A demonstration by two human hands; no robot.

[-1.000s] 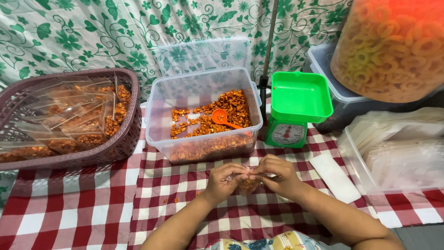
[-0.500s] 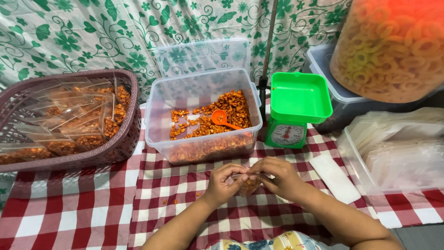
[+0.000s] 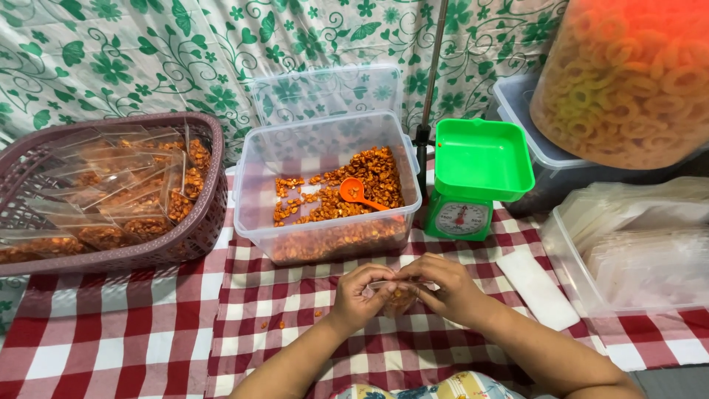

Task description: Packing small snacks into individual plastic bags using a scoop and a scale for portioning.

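My left hand (image 3: 361, 297) and my right hand (image 3: 442, 287) meet over the red-checked tablecloth (image 3: 133, 336), both pinching a small clear bag of orange snack (image 3: 399, 298) between them. Just beyond them stands a clear plastic tub (image 3: 325, 188) part-filled with the same orange snack, with an orange scoop (image 3: 356, 192) lying on top. A few loose bits (image 3: 275, 324) lie on the cloth left of my left wrist.
A purple basket (image 3: 196, 222) at the left holds several filled clear bags. A green kitchen scale (image 3: 476, 177) stands right of the tub. A clear bin of empty bags (image 3: 642, 251) and a big jar of ring snacks (image 3: 628, 74) are at the right.
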